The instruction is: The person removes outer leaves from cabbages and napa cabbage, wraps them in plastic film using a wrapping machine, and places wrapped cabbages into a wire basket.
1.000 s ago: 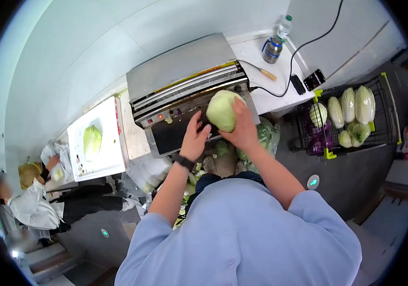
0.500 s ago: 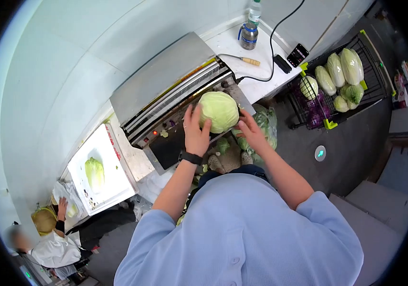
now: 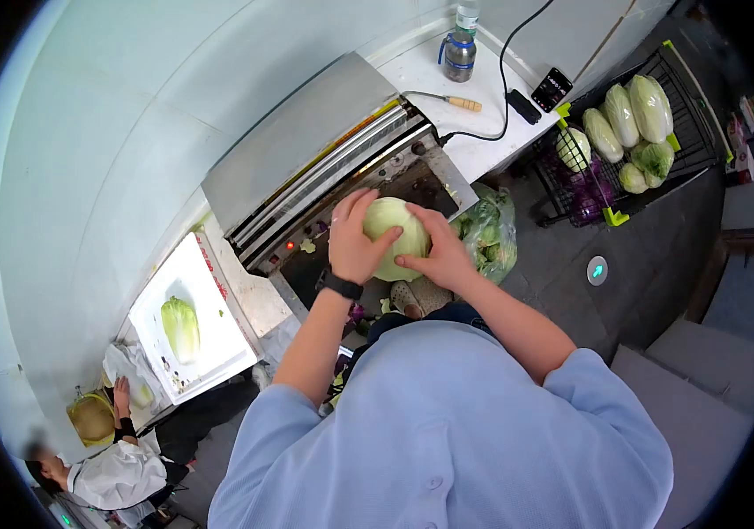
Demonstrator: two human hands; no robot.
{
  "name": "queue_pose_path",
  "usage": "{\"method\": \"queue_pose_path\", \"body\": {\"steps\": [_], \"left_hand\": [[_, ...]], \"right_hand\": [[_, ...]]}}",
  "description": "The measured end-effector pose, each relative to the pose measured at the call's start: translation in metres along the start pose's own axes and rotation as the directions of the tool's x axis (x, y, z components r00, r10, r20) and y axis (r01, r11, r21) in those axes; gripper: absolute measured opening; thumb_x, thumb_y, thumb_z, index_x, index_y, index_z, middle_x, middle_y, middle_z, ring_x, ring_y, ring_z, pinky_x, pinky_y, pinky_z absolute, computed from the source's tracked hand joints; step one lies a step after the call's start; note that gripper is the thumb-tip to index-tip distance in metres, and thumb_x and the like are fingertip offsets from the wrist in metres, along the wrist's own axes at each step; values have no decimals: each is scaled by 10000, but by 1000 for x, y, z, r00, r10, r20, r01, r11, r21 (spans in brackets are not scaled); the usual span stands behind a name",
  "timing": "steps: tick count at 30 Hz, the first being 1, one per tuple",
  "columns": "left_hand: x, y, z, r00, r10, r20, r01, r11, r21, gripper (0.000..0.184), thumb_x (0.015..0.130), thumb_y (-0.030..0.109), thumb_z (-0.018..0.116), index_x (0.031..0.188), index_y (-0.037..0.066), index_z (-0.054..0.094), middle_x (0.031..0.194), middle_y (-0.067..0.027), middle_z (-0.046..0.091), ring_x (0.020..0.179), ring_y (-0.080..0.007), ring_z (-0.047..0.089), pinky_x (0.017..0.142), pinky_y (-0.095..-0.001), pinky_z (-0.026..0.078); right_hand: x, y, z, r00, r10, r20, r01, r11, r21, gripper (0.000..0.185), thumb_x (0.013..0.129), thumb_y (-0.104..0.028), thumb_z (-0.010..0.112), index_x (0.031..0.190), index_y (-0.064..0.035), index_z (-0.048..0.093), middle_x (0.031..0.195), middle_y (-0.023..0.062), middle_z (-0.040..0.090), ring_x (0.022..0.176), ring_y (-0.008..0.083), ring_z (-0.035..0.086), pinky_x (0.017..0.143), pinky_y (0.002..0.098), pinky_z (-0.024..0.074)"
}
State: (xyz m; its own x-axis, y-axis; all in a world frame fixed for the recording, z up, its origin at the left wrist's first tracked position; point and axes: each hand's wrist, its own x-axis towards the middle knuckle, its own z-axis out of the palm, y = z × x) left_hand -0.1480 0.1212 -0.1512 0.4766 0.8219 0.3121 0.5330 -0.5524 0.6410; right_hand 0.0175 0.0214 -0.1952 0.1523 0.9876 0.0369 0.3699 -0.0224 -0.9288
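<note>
A round pale green cabbage (image 3: 401, 240) is held between my two hands, at the front edge of a metal wrapping machine (image 3: 306, 132). My left hand (image 3: 358, 240), with a black watch at the wrist, wraps round the cabbage's left side. On its right side, my right hand (image 3: 439, 251) grips it with the thumb in front. The machine's dark plate lies partly bare behind and left of the cabbage, with leaf scraps near a lit red switch (image 3: 291, 245).
A napa cabbage (image 3: 181, 329) lies on a white tray (image 3: 218, 353). Right are a wooden-handled tool (image 3: 464, 104), flask (image 3: 459, 57), phone (image 3: 552, 88), bagged greens (image 3: 490, 234) and a basket (image 3: 703, 132) of cabbages. Lower left, a co-worker (image 3: 121, 474) reaches toward a plastic bag.
The cabbage has moved from over the machine's plate toward my body. My right hand, apart from it half a second ago, has closed on its right side.
</note>
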Motion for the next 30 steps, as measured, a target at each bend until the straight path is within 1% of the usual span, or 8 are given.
{"method": "queue_pose_path", "body": {"steps": [3, 8, 10, 13, 16, 22, 28, 30], "left_hand": [[7, -41, 6, 964, -51, 261, 154, 908, -389, 303, 940, 162, 677, 1207, 19, 677, 1241, -150, 675, 1127, -305, 648, 992, -383, 496], [-9, -78, 3, 939, -265, 220, 344, 754, -559, 354, 1048, 149, 535, 1388, 62, 589, 1313, -88, 661, 1215, -209, 605, 1040, -323, 457], [-13, -61, -7, 974, -73, 213, 163, 881, -444, 347, 1046, 142, 539, 1378, 61, 593, 1279, -104, 672, 1196, -212, 617, 1018, -322, 472], [-20, -61, -4, 975, -68, 212, 163, 866, -473, 330, 1054, 164, 531, 1353, 57, 617, 1266, -121, 673, 1195, -212, 617, 1023, -321, 467], [-21, -76, 3, 919, -290, 266, 392, 735, -553, 305, 1044, 184, 543, 1287, 42, 659, 1235, -132, 684, 1193, -248, 625, 1027, -335, 464], [-33, -66, 0, 992, -101, 74, 123, 891, -437, 276, 1039, 162, 532, 1244, 37, 667, 1200, -124, 690, 1112, -261, 651, 971, -347, 495], [-45, -71, -3, 875, -473, -99, 408, 833, -373, 320, 999, 176, 603, 1267, 3, 627, 1242, -181, 641, 1127, -303, 639, 938, -387, 510], [-62, -55, 0, 905, -425, -15, 411, 883, -226, 607, 936, 308, 697, 1408, -16, 492, 1396, -228, 514, 1277, -376, 537, 1059, -431, 447]], "right_hand": [[1, -4, 5, 998, -1, 62, 1, 1000, 10, 907, 750, -308, 863, 1524, -163, 412, 1400, 168, 474, 1281, 370, 527, 1055, 430, 468], [2, -2, 8, 998, 15, 64, -16, 1000, 14, 914, 755, -283, 863, 1534, -158, 401, 1413, 172, 466, 1309, 361, 506, 1084, 424, 444], [1, 1, 7, 998, 8, 66, -10, 999, 35, 917, 756, -275, 865, 1537, -156, 399, 1419, 172, 463, 1321, 356, 496, 1094, 423, 434], [3, -1, 7, 997, 10, 76, -15, 998, 59, 915, 757, -267, 867, 1537, -154, 402, 1426, 173, 459, 1331, 351, 486, 1104, 424, 425], [3, -4, 8, 996, -11, 91, 6, 998, 55, 906, 759, -262, 866, 1534, -156, 409, 1426, 171, 461, 1329, 350, 487, 1103, 423, 427], [3, -5, 10, 998, 13, 63, -14, 1000, 9, 900, 764, -262, 864, 1535, -159, 411, 1428, 171, 468, 1321, 351, 498, 1098, 427, 432], [2, 3, 32, 987, 101, -125, -94, 994, 59, 863, 803, -273, 847, 1520, -149, 382, 1391, 179, 479, 1276, 351, 521, 1069, 442, 448], [-2, 17, 54, 947, 203, -249, -153, 966, 207, 841, 842, -276, 824, 1516, -152, 336, 1363, 176, 485, 1248, 332, 535, 1005, 469, 495]]}}
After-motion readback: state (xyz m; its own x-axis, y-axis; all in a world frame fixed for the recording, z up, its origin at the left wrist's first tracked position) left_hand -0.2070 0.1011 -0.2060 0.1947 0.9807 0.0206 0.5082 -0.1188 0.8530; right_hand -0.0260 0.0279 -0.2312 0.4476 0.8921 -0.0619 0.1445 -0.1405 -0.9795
